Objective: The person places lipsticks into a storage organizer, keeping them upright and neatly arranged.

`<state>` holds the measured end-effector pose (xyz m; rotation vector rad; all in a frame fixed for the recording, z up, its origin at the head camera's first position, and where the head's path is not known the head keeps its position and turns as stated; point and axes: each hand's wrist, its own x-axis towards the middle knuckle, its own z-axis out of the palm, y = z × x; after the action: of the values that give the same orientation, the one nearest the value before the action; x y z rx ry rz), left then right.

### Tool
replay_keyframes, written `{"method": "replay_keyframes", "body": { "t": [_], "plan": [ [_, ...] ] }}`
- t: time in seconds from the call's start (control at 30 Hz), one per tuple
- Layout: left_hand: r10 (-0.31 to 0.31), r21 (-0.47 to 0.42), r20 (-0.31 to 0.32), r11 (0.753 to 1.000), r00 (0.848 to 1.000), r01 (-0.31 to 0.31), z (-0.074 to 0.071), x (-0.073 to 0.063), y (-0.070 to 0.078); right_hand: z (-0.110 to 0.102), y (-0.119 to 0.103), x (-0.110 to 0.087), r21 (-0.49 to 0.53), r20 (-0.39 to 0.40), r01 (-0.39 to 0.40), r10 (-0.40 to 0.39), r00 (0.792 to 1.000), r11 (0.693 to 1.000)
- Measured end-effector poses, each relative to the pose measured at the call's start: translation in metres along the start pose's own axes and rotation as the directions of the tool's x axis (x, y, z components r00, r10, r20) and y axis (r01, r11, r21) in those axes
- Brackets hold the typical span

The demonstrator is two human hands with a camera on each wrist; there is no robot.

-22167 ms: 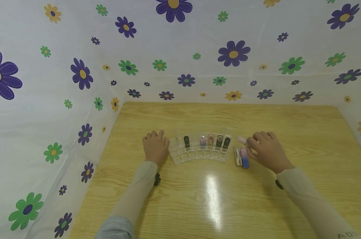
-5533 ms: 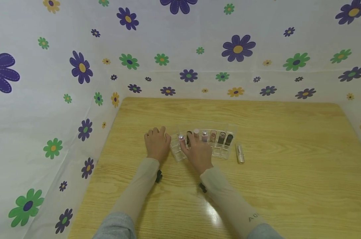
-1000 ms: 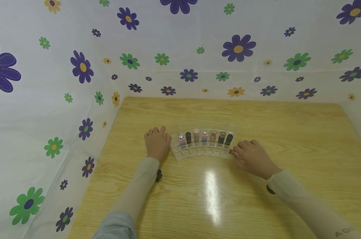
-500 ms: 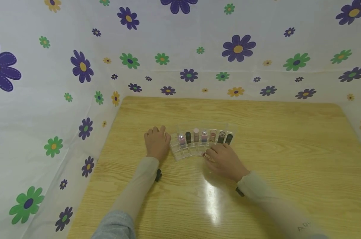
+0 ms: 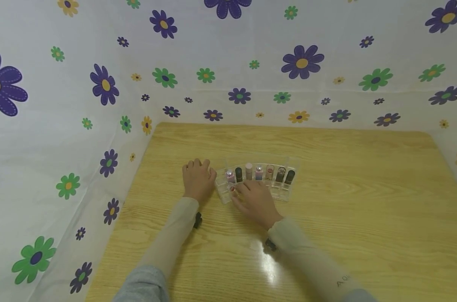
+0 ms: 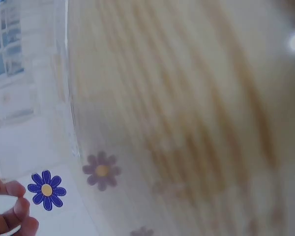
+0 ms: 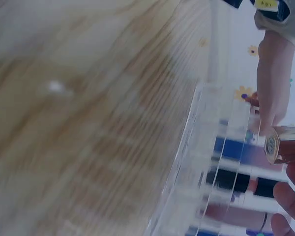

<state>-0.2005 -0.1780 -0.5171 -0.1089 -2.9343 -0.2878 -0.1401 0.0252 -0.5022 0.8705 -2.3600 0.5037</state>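
Observation:
A curved clear acrylic lipstick organizer [image 5: 285, 194] stands on the table, its back row holding several upright lipsticks, among them a pale pink one [image 5: 249, 171] and a dark one [image 5: 290, 176]. My right hand [image 5: 256, 201] pinches a lipstick with a gold base and clear cap [image 7: 285, 143] above the front row's left end; its reddish end [image 5: 232, 189] shows in the head view. Whether it touches a slot is unclear. My left hand [image 5: 198, 180] rests with relaxed fingers beside the organizer's left end; contact with it cannot be made out.
The wood-grain table [image 5: 364, 188] extends right of the organizer and in front of it. White cloth with printed flowers [image 5: 266, 42] hangs behind the table and along its sides. Dark wrist cameras sit under both cuffs.
Within the last second my right hand has carried the lipstick leftward from the organizer's right end to its front left. Earlier, pink lipsticks joined the back row. The left hand has stayed put.

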Motion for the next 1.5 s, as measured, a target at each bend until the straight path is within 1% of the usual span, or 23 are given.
{"method": "replay_keyframes", "body": {
  "t": [0.2,0.3,0.4,0.47,0.6,0.73,0.8,0.97,1.1,1.2,1.33,1.5],
  "plan": [
    [0.065,0.056,0.004,0.996,0.998,-0.066,-0.001,0.006,-0.008,0.006,-0.013,0.01,-0.068,-0.042,-0.072,0.07,0.997,0.995],
    [0.096,0.06,-0.005,0.994,0.995,-0.096,-0.002,0.01,-0.01,0.009,-0.018,0.014,-0.07,-0.072,-0.123,0.118,0.99,0.99],
    [0.117,0.069,-0.019,0.991,0.993,-0.115,-0.002,0.013,-0.01,0.011,-0.023,0.019,-0.051,-0.096,-0.179,0.173,0.98,0.983],
    [0.125,0.071,-0.024,0.99,0.992,-0.123,-0.003,0.015,-0.01,0.013,-0.025,0.022,-0.047,-0.108,-0.213,0.207,0.972,0.976],
    [0.124,0.071,-0.021,0.99,0.992,-0.122,-0.004,0.015,-0.009,0.019,-0.031,0.026,-0.081,-0.118,-0.271,0.261,0.958,0.959],
    [0.125,0.094,-0.031,0.988,0.992,-0.122,-0.003,0.015,-0.007,0.026,-0.034,0.029,-0.106,-0.116,-0.31,0.298,0.947,0.945],
    [0.128,0.104,-0.04,0.987,0.991,-0.123,-0.003,0.015,-0.007,0.028,-0.035,0.03,-0.094,-0.117,-0.325,0.313,0.942,0.941],
    [0.129,0.102,-0.064,0.987,0.99,-0.122,0.0,0.015,-0.009,0.033,-0.036,0.034,-0.082,-0.133,-0.32,0.308,0.942,0.944],
    [0.136,0.111,-0.089,0.986,0.987,-0.126,0.003,0.015,-0.011,0.035,-0.036,0.036,-0.107,-0.129,-0.308,0.294,0.947,0.945],
    [0.14,0.12,-0.095,0.984,0.986,-0.128,0.004,0.015,-0.011,0.035,-0.036,0.038,-0.128,-0.141,-0.301,0.283,0.949,0.945],
    [0.132,0.125,-0.076,0.985,0.988,-0.122,0.005,0.015,-0.011,0.036,-0.036,0.041,-0.163,-0.153,-0.293,0.269,0.951,0.942],
    [0.108,0.124,-0.023,0.987,0.994,-0.105,0.001,0.014,-0.01,0.038,-0.036,0.042,-0.172,-0.136,-0.284,0.263,0.955,0.943]
  ]
}}
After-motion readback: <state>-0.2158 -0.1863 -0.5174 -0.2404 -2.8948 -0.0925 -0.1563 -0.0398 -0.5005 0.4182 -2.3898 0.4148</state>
